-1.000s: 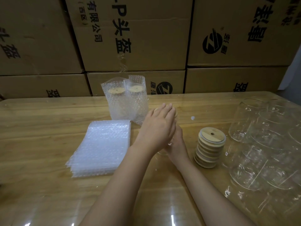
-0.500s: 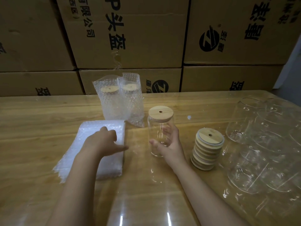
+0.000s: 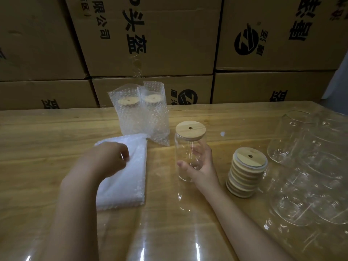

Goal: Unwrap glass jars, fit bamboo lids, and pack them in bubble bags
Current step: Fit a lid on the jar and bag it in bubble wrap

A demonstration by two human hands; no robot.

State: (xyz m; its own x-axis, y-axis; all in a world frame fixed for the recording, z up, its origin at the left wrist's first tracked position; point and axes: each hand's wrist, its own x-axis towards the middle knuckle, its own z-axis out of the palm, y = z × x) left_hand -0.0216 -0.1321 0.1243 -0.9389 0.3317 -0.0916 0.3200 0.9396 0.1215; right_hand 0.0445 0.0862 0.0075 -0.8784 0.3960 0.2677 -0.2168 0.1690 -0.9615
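A clear glass jar (image 3: 185, 147) with a round bamboo lid (image 3: 190, 130) stands upright at the middle of the table. My right hand (image 3: 200, 165) grips it from behind, fingers curled round the glass. My left hand (image 3: 107, 160) is on the stack of flat bubble bags (image 3: 124, 181) to the left and pinches the top bag near its far end. A stack of several bamboo lids (image 3: 245, 171) stands right of the jar. Two packed jars in bubble bags (image 3: 141, 113) stand behind the stack of bags.
Several bare glass jars in clear wrap (image 3: 310, 166) lie at the table's right side. Stacked cardboard boxes (image 3: 150, 44) form a wall along the far edge of the wooden table (image 3: 47, 132). A small white speck (image 3: 222, 134) lies behind the jar.
My left hand left the lid, moved left onto the bubble bags and now pinches the top one. The lidded jar stays in my right hand. The camera has moved closer.
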